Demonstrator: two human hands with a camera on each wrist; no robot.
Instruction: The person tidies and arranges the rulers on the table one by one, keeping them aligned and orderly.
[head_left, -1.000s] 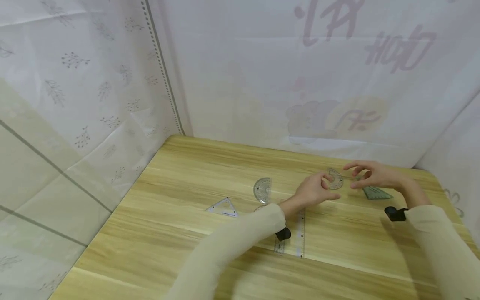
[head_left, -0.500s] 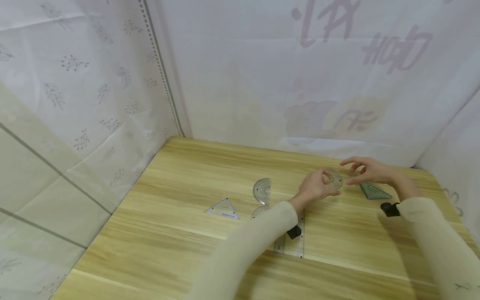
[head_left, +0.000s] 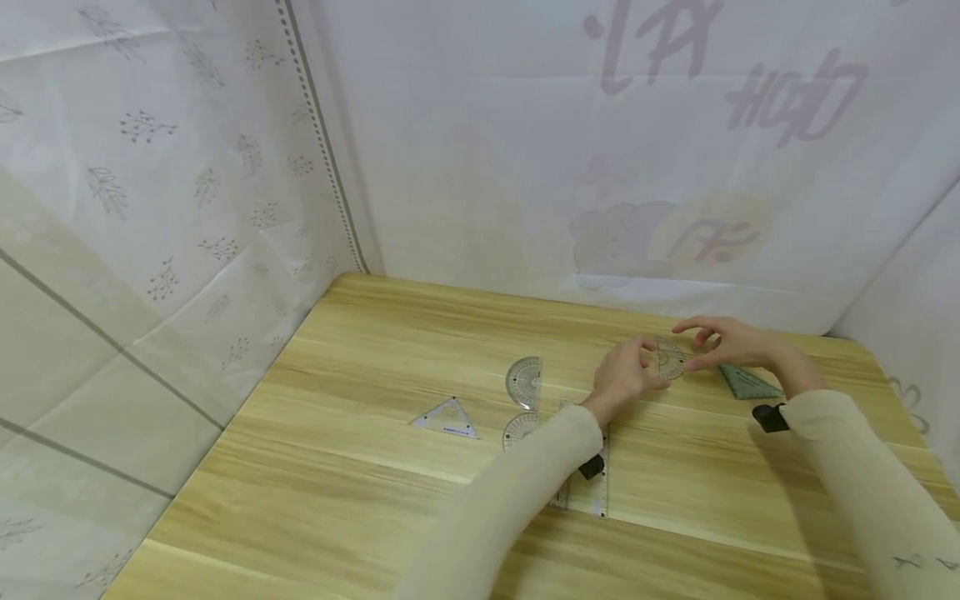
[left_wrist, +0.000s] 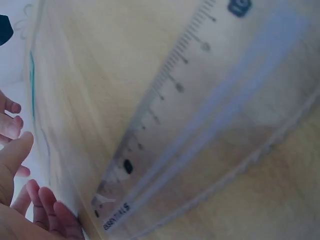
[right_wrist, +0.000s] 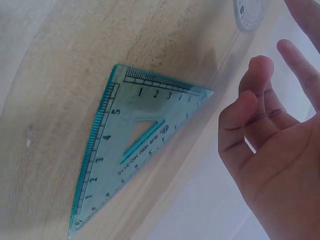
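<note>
A clear protractor (head_left: 671, 360) lies near the back right of the table, between the two hands. At its straight edge is my left hand (head_left: 621, 372), thumb and fingers spread apart. From the other side my right hand (head_left: 738, 343) reaches over, its thumb tip close to the curved edge; touch cannot be told. In the right wrist view its fingers (right_wrist: 257, 75) bend loosely around nothing, and the protractor's end shows at the top. Beside that hand lies a green-tinted set square (right_wrist: 107, 140) with a slot. A clear ruler (left_wrist: 200, 100) lies below my left wrist.
Two more protractors, one upper (head_left: 516, 383) and one lower (head_left: 517, 429), lie mid-table. A clear set square (head_left: 459, 430) lies to their left. My left forearm partly covers the ruler and another clear piece (head_left: 559, 500). Fabric walls (head_left: 487, 208) border the wooden table (head_left: 315, 417).
My right hand has moved left, closer to the protractor. My left hand has shifted slightly, and its forearm has swung right, uncovering the lower mid-table protractor. The protractor between the hands stays about in place.
</note>
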